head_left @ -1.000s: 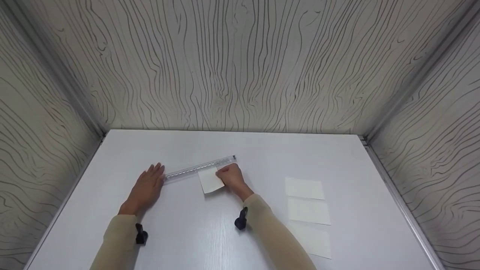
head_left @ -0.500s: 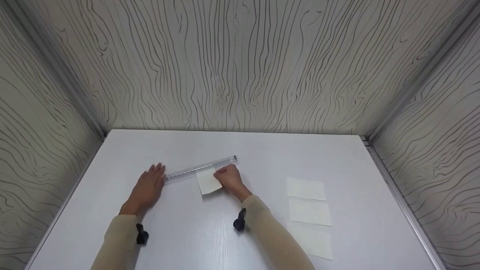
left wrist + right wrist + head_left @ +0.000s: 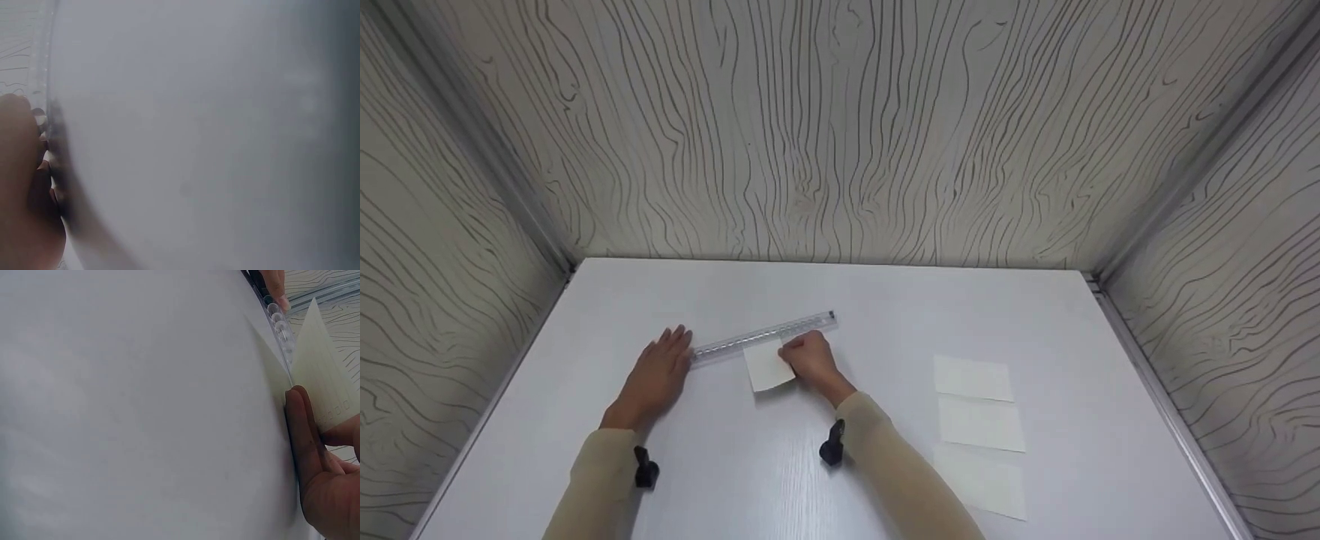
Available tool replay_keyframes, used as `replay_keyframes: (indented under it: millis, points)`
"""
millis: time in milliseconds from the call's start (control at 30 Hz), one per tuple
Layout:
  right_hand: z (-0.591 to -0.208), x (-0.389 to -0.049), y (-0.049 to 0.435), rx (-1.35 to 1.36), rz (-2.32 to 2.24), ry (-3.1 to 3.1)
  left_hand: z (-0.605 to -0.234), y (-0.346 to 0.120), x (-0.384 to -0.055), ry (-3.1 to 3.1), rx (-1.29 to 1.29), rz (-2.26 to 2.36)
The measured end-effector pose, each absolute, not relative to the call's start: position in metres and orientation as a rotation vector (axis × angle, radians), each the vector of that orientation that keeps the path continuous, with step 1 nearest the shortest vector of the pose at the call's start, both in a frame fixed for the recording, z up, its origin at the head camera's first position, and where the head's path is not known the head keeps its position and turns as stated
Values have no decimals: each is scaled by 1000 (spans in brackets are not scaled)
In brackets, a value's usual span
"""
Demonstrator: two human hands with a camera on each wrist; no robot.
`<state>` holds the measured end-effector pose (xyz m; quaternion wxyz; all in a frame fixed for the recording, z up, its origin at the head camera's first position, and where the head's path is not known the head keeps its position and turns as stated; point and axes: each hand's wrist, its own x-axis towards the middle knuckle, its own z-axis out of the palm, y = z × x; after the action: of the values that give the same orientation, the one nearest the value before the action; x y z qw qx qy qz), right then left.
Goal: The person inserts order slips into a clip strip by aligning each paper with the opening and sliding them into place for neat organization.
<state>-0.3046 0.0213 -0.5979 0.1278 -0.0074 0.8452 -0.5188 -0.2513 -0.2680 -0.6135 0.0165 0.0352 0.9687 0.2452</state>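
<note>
A clear plastic ruler point(image 3: 765, 335) lies at a slant on the white table, its right end farther back. My left hand point(image 3: 655, 375) is laid on the table with straight fingers, the fingertips at the ruler's left end. With thumb and fingers, my right hand point(image 3: 814, 361) pinches the right side of a small cream sheet of paper point(image 3: 765, 367). The paper's far edge runs along the ruler's near edge, and its near edge lifts a little. In the right wrist view the paper point(image 3: 323, 377) stands out between thumb and fingers point(image 3: 306, 433).
To the right, a column of cream paper sheets point(image 3: 981, 425) lies on the white table point(image 3: 720, 480), the nearest partly behind the right sleeve. Wood-patterned panels point(image 3: 840, 150) rise at the back and both sides.
My right hand has slid the paper a short way left along the ruler. The left hand and the ruler have stayed about where they were.
</note>
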Motion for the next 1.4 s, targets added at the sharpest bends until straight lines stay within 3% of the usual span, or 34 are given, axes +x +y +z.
replay_keyframes:
  millis: [1400]
  points:
    - [-595, -296, 7, -84, -1493, 2482, -614, -268, -252, 3020, 119, 756]
